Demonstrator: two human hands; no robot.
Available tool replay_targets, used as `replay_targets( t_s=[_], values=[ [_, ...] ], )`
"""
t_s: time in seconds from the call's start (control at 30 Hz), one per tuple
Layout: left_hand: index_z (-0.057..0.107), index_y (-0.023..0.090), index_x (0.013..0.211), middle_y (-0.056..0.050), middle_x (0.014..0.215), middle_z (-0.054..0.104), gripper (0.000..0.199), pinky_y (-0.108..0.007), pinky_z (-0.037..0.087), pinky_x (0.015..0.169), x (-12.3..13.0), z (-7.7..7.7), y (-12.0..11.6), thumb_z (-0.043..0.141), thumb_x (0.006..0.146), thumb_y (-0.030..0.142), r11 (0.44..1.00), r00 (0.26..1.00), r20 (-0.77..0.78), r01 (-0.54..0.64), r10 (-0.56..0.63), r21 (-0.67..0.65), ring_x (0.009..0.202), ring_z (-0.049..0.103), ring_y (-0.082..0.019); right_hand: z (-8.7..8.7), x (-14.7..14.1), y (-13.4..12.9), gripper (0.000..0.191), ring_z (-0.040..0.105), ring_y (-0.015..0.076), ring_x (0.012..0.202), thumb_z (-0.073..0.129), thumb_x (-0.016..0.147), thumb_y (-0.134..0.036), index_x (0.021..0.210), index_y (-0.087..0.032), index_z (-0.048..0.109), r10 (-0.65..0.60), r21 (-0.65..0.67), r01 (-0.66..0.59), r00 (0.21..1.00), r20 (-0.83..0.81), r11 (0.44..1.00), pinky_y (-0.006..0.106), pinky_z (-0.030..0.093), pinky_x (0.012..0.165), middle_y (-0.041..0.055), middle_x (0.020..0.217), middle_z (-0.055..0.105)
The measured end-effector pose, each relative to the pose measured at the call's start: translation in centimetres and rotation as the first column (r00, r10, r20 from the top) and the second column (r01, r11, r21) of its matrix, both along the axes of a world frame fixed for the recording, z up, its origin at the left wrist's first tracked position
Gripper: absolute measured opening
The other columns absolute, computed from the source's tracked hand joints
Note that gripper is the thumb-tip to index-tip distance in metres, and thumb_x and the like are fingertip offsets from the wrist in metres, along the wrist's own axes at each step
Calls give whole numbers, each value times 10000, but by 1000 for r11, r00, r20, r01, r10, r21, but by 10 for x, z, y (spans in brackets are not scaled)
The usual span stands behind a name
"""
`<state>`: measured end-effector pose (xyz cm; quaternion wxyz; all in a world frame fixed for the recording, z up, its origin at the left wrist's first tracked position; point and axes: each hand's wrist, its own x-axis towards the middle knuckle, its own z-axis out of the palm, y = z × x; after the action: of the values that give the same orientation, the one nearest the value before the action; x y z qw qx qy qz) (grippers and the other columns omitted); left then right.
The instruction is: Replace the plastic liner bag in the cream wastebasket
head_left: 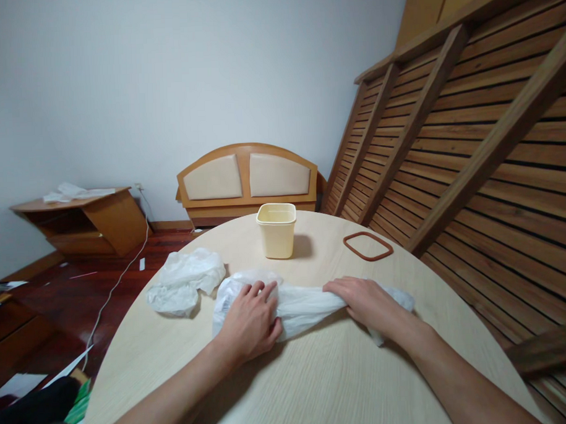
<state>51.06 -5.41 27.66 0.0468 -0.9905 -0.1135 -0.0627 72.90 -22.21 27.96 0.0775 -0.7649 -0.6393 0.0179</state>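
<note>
A crumpled white plastic bag (307,304) lies stretched sideways across the near part of the round table. My left hand (253,318) is over its puffed left part, fingers bent down into the film and gripping it. Farther right, my right hand (367,300) is closed around the gathered part of the same bag, and a loose end pokes out past the wrist. A second crumpled white plastic bag (186,280) rests to the left, apart from my hands. Beyond them stands a cream square plastic bin (277,234), upright. A brown rounded-square ring (381,255) lies flat at the right.
The round wooden table (317,384) has its curved edge on both sides. Slatted wooden boards (448,169) lean along the right. A headboard (249,176) stands behind, a low cabinet (107,224) at left, with a white cable (113,286) on the floor.
</note>
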Motion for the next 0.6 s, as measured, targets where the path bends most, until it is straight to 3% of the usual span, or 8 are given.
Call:
replay_targets(
  t_s=[0.1,0.17,0.27,0.33,0.4,0.47,0.53,0.6],
  values=[
    [640,130,1174,-147,1124,703,362,-496,403,981,1,-1,0,503,897,320,1000,1000,-4,-10,10,-22,1155,533,-343,4,15,-5,509,635,268,984,473,702,72,1089,-191,676,-71,28,69,995,67,997,354,440,823,95,991,711],
    [536,121,1357,-149,1090,705,498,-504,404,974,1,-2,0,511,892,298,1000,1000,8,-26,26,-12,1164,527,-351,6,23,-9,504,616,272,1014,476,684,71,1064,-186,684,-71,92,62,993,91,994,385,430,889,105,997,698],
    [574,154,1319,-153,1176,669,449,-494,405,980,2,-3,-1,515,892,280,999,998,38,-45,45,-4,1173,530,-341,6,29,-13,522,610,247,1042,464,645,72,1053,-176,672,16,183,-30,997,80,983,434,347,1046,91,1046,705],
    [627,165,1232,-162,1329,599,385,-489,385,1021,3,-3,-3,525,900,333,999,995,91,-40,41,-15,1254,492,-343,6,28,-13,527,620,230,1003,451,617,63,1036,-175,665,71,194,-79,996,52,978,425,336,1055,73,1021,718],
    [559,176,1343,-165,1519,445,528,-503,343,1077,5,-4,-8,536,904,469,1000,987,161,-13,16,-21,1370,403,-357,8,23,-12,523,623,226,971,444,600,43,1015,-185,667,95,189,-97,995,18,977,390,387,977,62,1002,724],
    [371,201,1509,-156,1620,294,775,-529,286,1127,10,-8,-14,536,878,619,999,979,203,20,-15,-25,1445,316,-365,11,16,-12,521,626,226,949,448,589,17,1011,-194,669,118,182,-113,993,-15,977,359,414,890,58,997,727],
    [244,217,1568,-153,1627,283,935,-548,244,1153,17,-14,-18,542,835,714,998,980,194,41,-33,-39,1461,295,-372,14,10,-12,517,633,224,920,462,586,-8,1021,-196,670,140,174,-130,989,-43,976,345,417,846,55,994,731],
    [219,201,1577,-162,1569,391,961,-554,235,1160,22,-22,-20,543,834,717,998,987,160,32,-23,-54,1443,326,-378,17,5,-13,516,640,228,911,476,588,-29,1037,-194,672,157,168,-146,986,-55,975,344,413,837,55,1004,737]
  ],
)
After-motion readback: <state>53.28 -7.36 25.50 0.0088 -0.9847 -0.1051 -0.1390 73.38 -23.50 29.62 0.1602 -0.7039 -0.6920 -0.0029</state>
